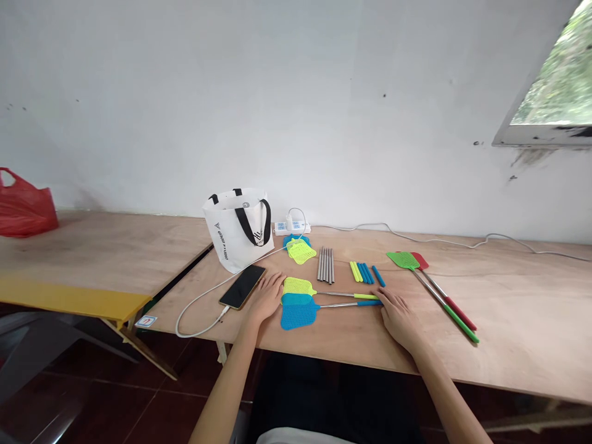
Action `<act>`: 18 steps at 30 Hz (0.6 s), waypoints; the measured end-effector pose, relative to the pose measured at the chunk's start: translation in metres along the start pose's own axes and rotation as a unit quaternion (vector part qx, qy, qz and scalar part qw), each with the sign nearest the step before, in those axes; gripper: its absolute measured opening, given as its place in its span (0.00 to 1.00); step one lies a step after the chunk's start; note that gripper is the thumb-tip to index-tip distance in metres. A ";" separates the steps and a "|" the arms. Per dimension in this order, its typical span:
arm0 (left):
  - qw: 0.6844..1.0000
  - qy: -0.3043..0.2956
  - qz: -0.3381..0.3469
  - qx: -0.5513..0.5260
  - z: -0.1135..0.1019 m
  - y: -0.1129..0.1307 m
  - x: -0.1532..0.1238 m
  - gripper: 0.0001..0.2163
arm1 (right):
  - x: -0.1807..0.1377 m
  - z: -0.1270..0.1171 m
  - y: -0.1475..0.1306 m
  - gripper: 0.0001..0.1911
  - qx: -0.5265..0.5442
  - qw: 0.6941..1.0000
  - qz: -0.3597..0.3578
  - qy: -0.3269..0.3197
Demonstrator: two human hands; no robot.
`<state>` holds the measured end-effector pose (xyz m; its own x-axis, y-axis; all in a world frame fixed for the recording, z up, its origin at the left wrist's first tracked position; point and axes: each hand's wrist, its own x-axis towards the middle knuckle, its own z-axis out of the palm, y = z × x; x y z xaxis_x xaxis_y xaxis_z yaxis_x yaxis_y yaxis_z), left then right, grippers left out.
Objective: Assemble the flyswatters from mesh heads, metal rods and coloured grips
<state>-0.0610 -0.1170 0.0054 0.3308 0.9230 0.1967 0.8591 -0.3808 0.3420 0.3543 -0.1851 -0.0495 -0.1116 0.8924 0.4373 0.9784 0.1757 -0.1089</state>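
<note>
Flat on the wooden table, my left hand (pixel 267 298) lies open beside the mesh heads of two fly swatters. One is a yellow fly swatter (pixel 298 285), and a blue fly swatter (pixel 298 314) partly overlaps it. Their metal rods run right to a yellow handle and a blue handle. My right hand (pixel 398 316) rests with fingers outstretched at the handle ends, apparently touching them. Behind lie several metal rods (pixel 326 265) and several loose yellow and blue handles (pixel 365 272). Loose yellow (pixel 301 251) and blue swatter heads (pixel 290 238) are stacked farther back.
A green fly swatter (pixel 456 317) and a red one (pixel 460 313) lie at the right. To the left are a phone (pixel 243 287) on a white cable and a white tote bag (pixel 238 231). A power strip (pixel 292 228) sits by the wall. Left is another table (pixel 115 246).
</note>
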 end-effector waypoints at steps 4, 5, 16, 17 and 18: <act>1.000 0.000 0.003 0.003 0.001 -0.002 0.000 0.23 | 0.000 0.001 0.000 0.30 -0.003 1.000 0.002 0.001; 1.000 -0.001 0.002 0.003 0.001 -0.002 0.000 0.23 | 0.000 0.001 0.000 0.30 -0.003 1.000 0.004 0.000; 1.000 0.001 -0.008 -0.011 0.000 0.001 -0.001 0.22 | -0.001 -0.001 -0.001 0.28 -0.004 1.000 0.011 -0.004; 1.000 0.003 -0.006 -0.011 0.000 0.000 -0.001 0.22 | -0.001 -0.001 0.000 0.28 -0.002 1.000 0.010 -0.005; 1.000 0.006 -0.003 -0.011 0.001 0.000 -0.001 0.22 | -0.001 -0.001 0.000 0.28 0.001 1.000 0.009 -0.006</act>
<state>-0.0612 -0.1178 0.0039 0.3214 0.9245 0.2051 0.8519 -0.3769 0.3636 0.3543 -0.1865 -0.0491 -0.0955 0.9003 0.4246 0.9799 0.1600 -0.1189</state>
